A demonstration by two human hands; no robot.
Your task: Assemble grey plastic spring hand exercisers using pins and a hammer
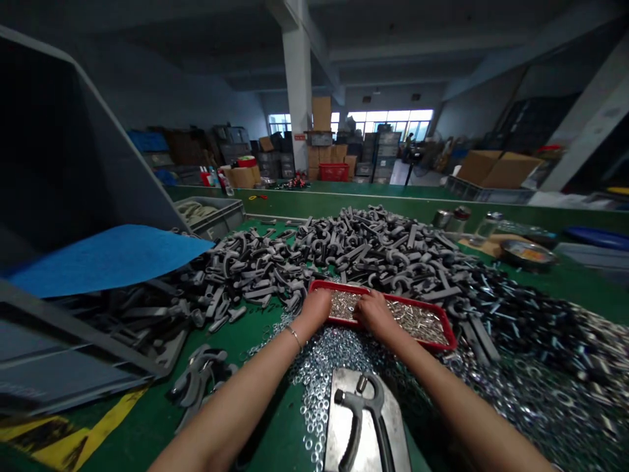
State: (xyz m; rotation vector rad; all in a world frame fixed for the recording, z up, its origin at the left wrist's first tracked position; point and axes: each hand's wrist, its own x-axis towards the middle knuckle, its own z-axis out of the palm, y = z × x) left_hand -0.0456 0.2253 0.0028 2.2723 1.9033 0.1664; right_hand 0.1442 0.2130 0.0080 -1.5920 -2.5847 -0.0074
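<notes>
Bench [275,419]: green, in dim hall, pale pillar [297,85] behind. Tray [448,329]: red, long, holding small shiny pins [415,320]; mid-bench, before grey parts [373,239]. Left hand [317,305], right hand [373,311]: fingers down in tray; opening and hold cannot be told.

I count one bare left hand [317,305] and one bare right hand [374,316], so two hands. There is one long red plastic tray [449,331], one flat silver metal block [339,429] and, on it, one grey and black two-legged part [363,401]. I see one thin blue sheet [113,259] and one pair of yellow and red scissors [257,197]. The curved grey handles [339,242], little round silver rings [314,400] and tiny shiny metal bits [417,321] are too many to count.
</notes>
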